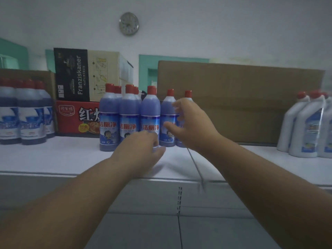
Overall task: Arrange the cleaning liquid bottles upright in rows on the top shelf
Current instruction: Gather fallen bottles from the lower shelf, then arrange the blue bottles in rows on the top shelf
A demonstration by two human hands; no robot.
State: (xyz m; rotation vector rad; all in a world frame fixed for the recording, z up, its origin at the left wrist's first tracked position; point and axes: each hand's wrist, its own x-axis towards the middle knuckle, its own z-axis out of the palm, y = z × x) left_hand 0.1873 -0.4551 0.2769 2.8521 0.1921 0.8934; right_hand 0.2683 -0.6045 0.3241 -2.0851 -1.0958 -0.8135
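Note:
Several blue cleaning liquid bottles (109,119) with red caps stand upright in rows at the middle of the white top shelf (53,157). My left hand (143,150) reaches to the base of the third front bottle (150,115), fingers loosely curled by its foot. My right hand (194,124) hovers spread in front of the two rightmost bottles (168,112), fingers relaxed, gripping nothing. Whether either hand touches a bottle is unclear.
A second group of blue bottles (27,115) stands at the left. White bottles (305,130) stand at the right. Behind are a red carton (71,117), a black box (71,74) and a large brown cardboard box (242,101). A clock (129,23) hangs on the wall.

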